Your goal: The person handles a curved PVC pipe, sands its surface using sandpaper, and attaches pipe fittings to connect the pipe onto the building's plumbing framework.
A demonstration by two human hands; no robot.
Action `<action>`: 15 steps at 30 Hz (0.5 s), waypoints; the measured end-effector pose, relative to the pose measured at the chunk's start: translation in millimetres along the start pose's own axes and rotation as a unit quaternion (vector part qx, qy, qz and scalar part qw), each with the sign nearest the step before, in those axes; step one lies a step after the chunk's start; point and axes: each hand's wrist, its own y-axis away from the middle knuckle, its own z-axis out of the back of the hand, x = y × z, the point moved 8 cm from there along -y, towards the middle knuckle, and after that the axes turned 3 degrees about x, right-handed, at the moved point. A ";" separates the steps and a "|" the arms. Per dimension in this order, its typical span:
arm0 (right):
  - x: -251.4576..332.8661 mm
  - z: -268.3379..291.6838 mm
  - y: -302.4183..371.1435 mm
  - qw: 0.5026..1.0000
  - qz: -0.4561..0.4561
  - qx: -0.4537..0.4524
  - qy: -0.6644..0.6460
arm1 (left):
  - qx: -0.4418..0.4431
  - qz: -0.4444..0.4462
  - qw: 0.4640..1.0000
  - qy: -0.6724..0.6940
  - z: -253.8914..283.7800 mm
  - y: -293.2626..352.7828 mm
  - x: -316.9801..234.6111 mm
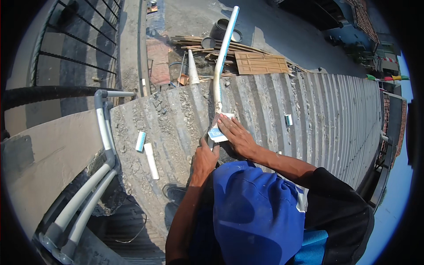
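A long white plastic pipe rises away from me, bent partway along, its lower stretch scorched or dirty near my hands. My right hand lies with fingers stretched together over a white and blue sheet, pressing it against the pipe's lower part. Just below, my left hand is closed round a narrow grey piece, partly hidden by fingers and sheet; I cannot tell whether it belongs to the pipe. To the left on the corrugated roof lie a short white pipe piece and a small blue and white packet.
Another small blue and white packet lies to the right. Grey pipes with elbows run along the left wall, below a black metal railing. Beyond the roof edge, below, are bamboo poles, a wooden panel and a black bucket. Rubble lies in the grooves.
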 end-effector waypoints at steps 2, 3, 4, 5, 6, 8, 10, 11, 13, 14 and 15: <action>-25.3 29.4 -42.9 0.997 -0.040 -0.047 0.037 | 0.043 0.037 0.998 -0.016 3.6 6.0 -17.4; -30.1 44.4 -58.8 0.990 -0.077 -0.098 0.072 | 0.043 0.039 0.998 -0.018 5.6 5.1 -16.5; -21.3 37.8 -50.2 0.990 -0.076 -0.097 0.070 | 0.048 0.036 0.998 -0.018 5.5 4.6 -14.8; -6.9 20.8 -30.9 0.995 -0.059 -0.073 0.023 | 0.054 0.032 0.998 -0.019 5.1 5.5 -10.8; 3.0 7.7 -15.9 0.998 -0.037 -0.048 -0.019 | 0.023 0.000 1.000 -0.015 5.2 3.9 -7.9; 12.1 -4.0 -5.0 0.998 0.003 -0.033 -0.061 | -0.004 -0.035 0.999 0.037 5.3 0.5 -11.0; -9.3 19.5 -42.1 0.991 -0.057 -0.078 -0.094 | 0.042 -0.004 0.999 0.032 3.0 -1.2 -10.6; -17.9 26.9 -50.5 0.978 -0.110 -0.118 -0.133 | 0.041 0.004 0.999 0.029 3.0 0.0 -7.4; -4.0 13.1 -33.8 0.977 -0.109 -0.130 -0.130 | 0.054 -0.009 0.998 0.044 3.6 -3.5 -5.0; 15.4 -2.7 -13.0 0.982 -0.072 -0.116 -0.128 | -0.010 -0.092 0.988 0.123 9.8 -2.1 -6.0; 28.5 -3.4 -5.6 0.986 -0.043 -0.105 -0.124 | -0.008 -0.097 0.988 0.121 11.5 -2.5 -8.8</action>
